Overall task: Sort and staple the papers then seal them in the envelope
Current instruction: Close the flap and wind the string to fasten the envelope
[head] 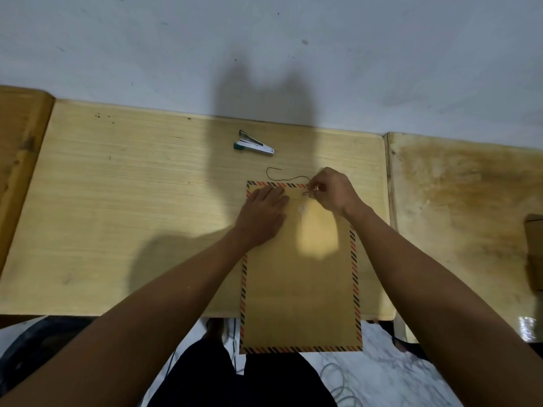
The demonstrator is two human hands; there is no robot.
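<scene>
Head camera looks down on a brown string-tie envelope [299, 277] with a red and black striped border, lying flat on the wooden table [132, 207] with its near end hanging over the table edge. No loose papers show, so I judge they are already inside and the sealing step is in hand. Left hand [263, 214] lies flat with fingers stretched out, pressing the flap beside the upper button [304, 193]. Right hand [335, 193] has its fingers pinched narrow on the thin black string [286, 178] close to that button; the rest of the string lies loose on the table beyond the top edge. A second button [303, 209] sits just below on the envelope body. The stapler [255, 144] rests further away, apart from both hands. The envelope looks light and rather stiff but easy to slide, so holding the flap down seems wise; the string is thin and soft, best pinched near the button.
</scene>
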